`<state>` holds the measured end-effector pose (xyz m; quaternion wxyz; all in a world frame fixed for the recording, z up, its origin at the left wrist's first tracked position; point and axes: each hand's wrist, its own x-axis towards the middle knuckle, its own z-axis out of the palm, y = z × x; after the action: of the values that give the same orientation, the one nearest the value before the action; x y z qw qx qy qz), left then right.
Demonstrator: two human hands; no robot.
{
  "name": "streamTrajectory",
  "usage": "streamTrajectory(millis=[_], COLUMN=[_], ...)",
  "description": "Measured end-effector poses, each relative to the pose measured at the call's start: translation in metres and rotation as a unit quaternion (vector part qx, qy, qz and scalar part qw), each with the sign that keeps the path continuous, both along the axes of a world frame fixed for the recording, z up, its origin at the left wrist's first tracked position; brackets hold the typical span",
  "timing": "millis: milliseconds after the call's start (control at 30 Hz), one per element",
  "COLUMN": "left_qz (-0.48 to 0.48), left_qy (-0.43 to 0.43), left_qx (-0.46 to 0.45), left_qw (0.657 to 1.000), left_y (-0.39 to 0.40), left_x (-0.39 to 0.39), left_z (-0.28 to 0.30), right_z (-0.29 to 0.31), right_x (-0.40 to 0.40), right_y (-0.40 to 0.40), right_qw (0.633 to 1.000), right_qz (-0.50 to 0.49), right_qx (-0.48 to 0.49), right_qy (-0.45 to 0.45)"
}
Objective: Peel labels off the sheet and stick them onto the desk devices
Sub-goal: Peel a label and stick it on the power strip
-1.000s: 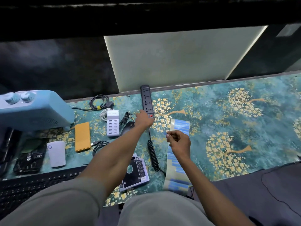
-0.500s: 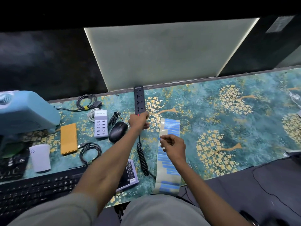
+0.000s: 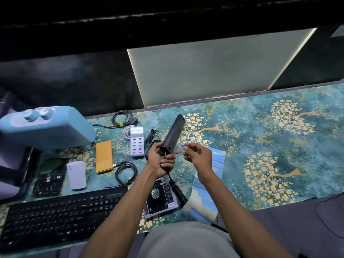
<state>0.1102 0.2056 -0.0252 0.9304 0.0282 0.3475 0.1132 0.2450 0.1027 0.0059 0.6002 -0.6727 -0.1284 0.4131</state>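
Observation:
My left hand (image 3: 163, 158) grips the near end of a black power strip (image 3: 174, 135), lifted off the desk and turned so its plain underside faces up, far end pointing away. Its coiled cord (image 3: 178, 190) hangs down to the desk. My right hand (image 3: 198, 155) pinches a small blue label (image 3: 183, 146) between thumb and forefinger, just right of the strip's near end. The long label sheet (image 3: 206, 194), with blue stripes, lies on the desk under my right forearm and curls over the front edge.
Left of my hands lie a white multi-port USB charger (image 3: 137, 143), an orange flat device (image 3: 104, 156), a black mouse (image 3: 151, 146), coiled cables (image 3: 125, 172), a white rounded device (image 3: 76, 175), a drive caddy (image 3: 161, 199), a black keyboard (image 3: 55, 218) and a blue box with knobs (image 3: 46, 127).
My left hand has picked the power strip up from the desk and flipped it over. My right hand has risen off the sheet with a peeled label and moved towards the strip.

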Motion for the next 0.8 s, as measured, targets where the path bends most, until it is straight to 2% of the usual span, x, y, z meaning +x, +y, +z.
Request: streamTrajectory(millis=[267,567,800], left_qz=[-0.013,-0.070,-0.067], left_qy=[0.006,0.109,0.120], left_qx=[0.031,0.090,0.087], left_qw=[0.999,0.987,0.987], left_y=[-0.005,-0.004,-0.007], left_x=[-0.024,-0.032,-0.034], left_z=[-0.003,0.002,0.006], right_z=[-0.004,-0.004,-0.009], right_x=[-0.017,-0.029,-0.026], right_y=[0.035,0.056,0.057], right_qw=[0.998,0.990,0.984], right_qz=[0.025,0.031,0.041], right_qx=[-0.060,-0.133,-0.173], right_qy=[0.013,-0.018,0.012])
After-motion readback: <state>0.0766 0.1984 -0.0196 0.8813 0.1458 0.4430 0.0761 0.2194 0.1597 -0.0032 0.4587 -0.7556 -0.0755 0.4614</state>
